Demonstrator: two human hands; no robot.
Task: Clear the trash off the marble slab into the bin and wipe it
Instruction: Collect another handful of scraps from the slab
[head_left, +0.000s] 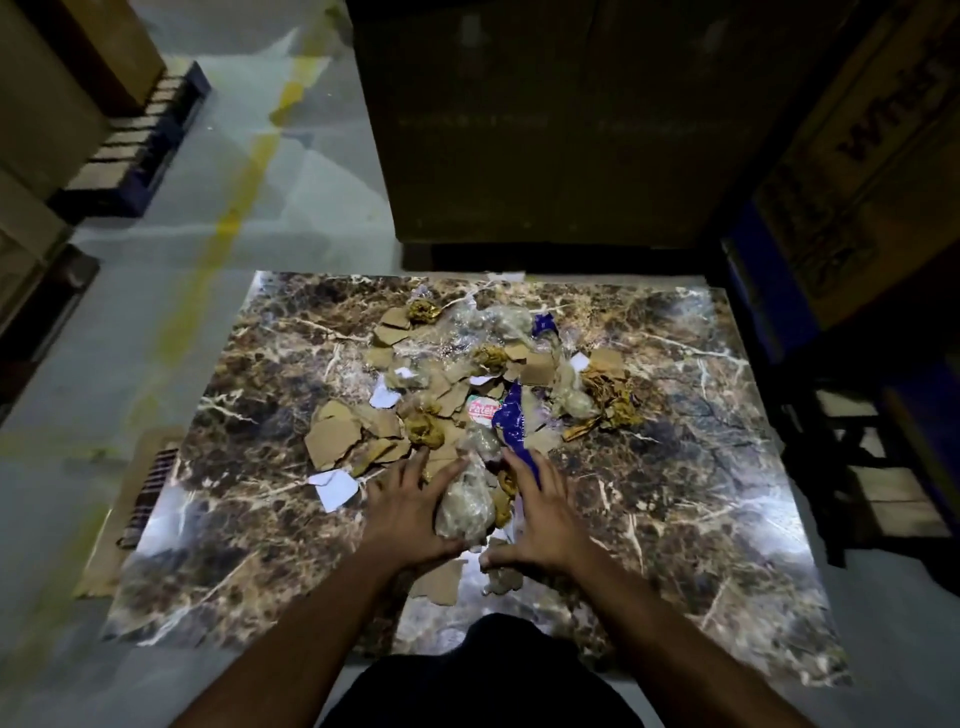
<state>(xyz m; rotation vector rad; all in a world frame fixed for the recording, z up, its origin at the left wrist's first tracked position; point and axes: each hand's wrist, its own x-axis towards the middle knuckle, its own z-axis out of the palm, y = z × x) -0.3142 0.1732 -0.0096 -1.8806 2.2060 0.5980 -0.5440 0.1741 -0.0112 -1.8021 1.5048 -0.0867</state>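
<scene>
Marble slab (675, 467) on floor, trash heap (467, 384) centre to 12 o'clock. Left hand (410, 504) flat, fingers straight, pressing crumpled plastic wad (465, 506) from 9 o'clock; right hand (540, 514) likewise, 3 o'clock side.

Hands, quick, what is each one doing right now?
Left hand: open, fingers flat against the plastic bag.
Right hand: open, fingers spread on the bag's other side.

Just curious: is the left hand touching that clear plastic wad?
Touching. In the head view, the left hand lies flat against the side of the clear plastic wad.
</scene>
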